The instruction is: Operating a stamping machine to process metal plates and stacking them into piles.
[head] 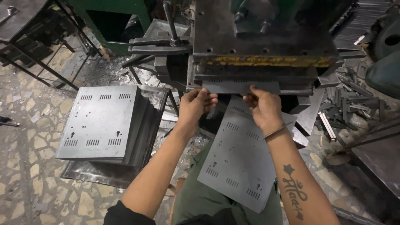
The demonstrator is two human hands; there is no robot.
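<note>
Both hands pinch a flat grey metal sheet with slots in the big dark press machine: left hand, right hand. I think it needs lining up straight. A stack of grey slotted sheets sits left of the left hand.

Matt grey sheet-metal panel; worn, perhaps oily steel press

floor: cracked stone, littered | dark metal frame table | dim light
</note>
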